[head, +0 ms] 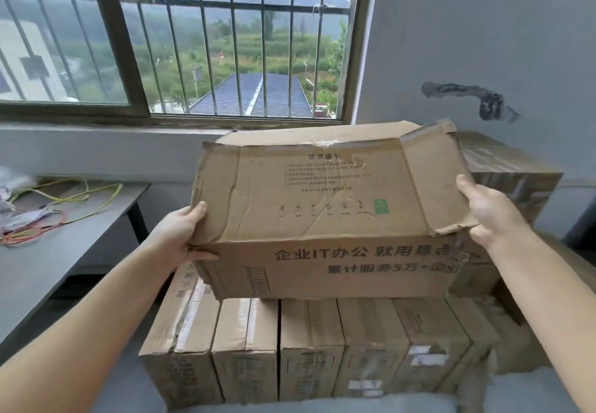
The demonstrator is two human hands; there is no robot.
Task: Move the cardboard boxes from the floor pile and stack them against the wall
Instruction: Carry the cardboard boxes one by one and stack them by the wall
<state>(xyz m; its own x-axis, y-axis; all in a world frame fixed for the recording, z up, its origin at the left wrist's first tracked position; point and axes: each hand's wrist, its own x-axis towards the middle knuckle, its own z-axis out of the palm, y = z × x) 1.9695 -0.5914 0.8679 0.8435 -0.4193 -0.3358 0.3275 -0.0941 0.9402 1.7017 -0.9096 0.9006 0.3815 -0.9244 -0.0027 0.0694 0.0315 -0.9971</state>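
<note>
A worn brown cardboard box (322, 206) with loose top flaps and black printed characters is held up in front of me at chest height. My left hand (180, 235) grips its left end, thumb on the top flap. My right hand (483, 209) grips the right flap, thumb on top. Below the box stands a row of several narrow taped cardboard boxes (309, 348) side by side. Behind it, further cardboard boxes (512, 167) are stacked against the grey wall (483, 25) under the window.
A grey table (64, 232) with coloured cables (48, 219) and a plastic bag stands at the left. A barred window (193, 41) fills the wall ahead. A dark patch marks the right wall.
</note>
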